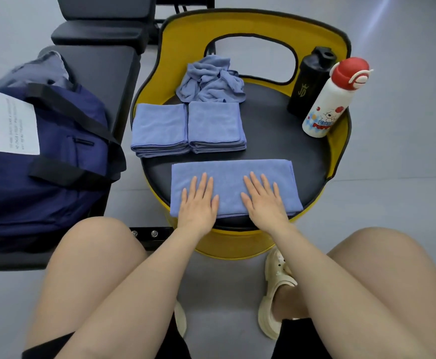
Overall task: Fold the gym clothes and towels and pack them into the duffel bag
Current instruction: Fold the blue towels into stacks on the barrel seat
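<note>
Head view: folded towel (233,186) is lying at the near edge of the round black seat (276,151), long axis running left-right, its near edge overhanging slightly. Left hand (198,203) and right hand (264,200) are pressing flat on it, fingers (203,182) straight and slightly spread. Two folded stacks (188,128) are sitting at the left edge, a crumpled towel (211,79) at the far edge, two bottles (323,94) at the right edge. Seat centre is lying bare. Navy duffel bag (43,156) is sitting on a black bench (115,73) to the left; grey floor (393,177) is surrounding everything.
</note>
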Demonstrator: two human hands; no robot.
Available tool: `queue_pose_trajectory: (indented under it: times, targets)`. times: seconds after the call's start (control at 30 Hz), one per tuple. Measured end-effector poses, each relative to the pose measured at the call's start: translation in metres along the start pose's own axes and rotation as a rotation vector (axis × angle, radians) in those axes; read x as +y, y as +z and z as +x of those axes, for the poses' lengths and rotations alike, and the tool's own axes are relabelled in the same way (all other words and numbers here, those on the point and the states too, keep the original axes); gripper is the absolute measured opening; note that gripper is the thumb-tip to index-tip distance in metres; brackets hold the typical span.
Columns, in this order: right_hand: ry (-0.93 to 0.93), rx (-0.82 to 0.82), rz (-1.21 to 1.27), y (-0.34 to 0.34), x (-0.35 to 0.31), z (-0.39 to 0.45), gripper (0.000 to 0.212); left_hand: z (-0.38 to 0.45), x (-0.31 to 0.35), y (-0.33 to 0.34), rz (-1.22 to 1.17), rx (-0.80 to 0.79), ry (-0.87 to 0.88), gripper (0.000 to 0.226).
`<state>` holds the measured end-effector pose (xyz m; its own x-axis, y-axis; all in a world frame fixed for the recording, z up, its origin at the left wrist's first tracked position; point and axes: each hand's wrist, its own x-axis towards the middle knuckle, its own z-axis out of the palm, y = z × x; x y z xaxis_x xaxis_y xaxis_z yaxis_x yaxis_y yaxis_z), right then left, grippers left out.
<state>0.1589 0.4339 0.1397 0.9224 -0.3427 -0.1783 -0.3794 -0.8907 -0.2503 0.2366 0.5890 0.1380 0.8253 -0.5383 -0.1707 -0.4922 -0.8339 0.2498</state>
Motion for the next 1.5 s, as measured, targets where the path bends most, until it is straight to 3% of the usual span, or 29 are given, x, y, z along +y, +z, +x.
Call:
queue_pose_trajectory:
  times: [0.2,0.3,0.4,0.5,0.63,0.77,1.07,1.17,1.27,1.37,1.5]
  targets:
    - [0.035,-0.004,0.03,-0.007,-0.007,0.015,0.054,0.022,-0.006,-0.013,0.015,-0.031,0.017,0.054]
    - [0.043,0.092,0.115,-0.015,-0.016,0.019,0.052,0.02,0.005,-0.015,-0.013,0.056,0.007,0.054]
    - [-0.072,0.161,0.109,-0.019,-0.026,0.028,0.049,0.023,0.018,-0.015,-0.01,0.133,0.088,0.053]
    - [-0.114,0.138,0.097,-0.016,-0.035,0.037,0.048,0.036,0.025,-0.016,0.013,0.132,0.138,0.051]
    - [-0.062,0.042,0.038,-0.006,-0.034,0.046,0.05,0.047,0.019,-0.01,0.074,0.035,0.133,0.051]
    - [0.008,0.017,-0.016,-0.008,-0.013,0.049,0.052,0.054,-0.005,-0.011,0.099,0.037,0.146,0.052]
    - [0.188,0.046,0.007,-0.018,0.042,0.038,0.058,0.051,-0.047,-0.023,-0.025,0.053,-0.017,0.051]
    - [0.223,0.04,0.022,-0.021,0.046,0.036,0.061,0.049,-0.05,-0.025,-0.211,0.109,-0.036,0.049]
    - [0.229,0.061,-0.044,-0.024,0.039,0.036,0.062,0.046,-0.049,-0.033,-0.515,0.275,-0.183,0.049]
    - [0.13,0.084,-0.052,-0.023,0.02,0.037,0.061,0.05,-0.052,-0.045,-0.632,0.292,-0.346,0.047]
    - [-0.009,0.063,0.013,-0.017,-0.006,0.04,0.06,0.051,-0.055,-0.049,-0.627,0.215,-0.423,0.045]
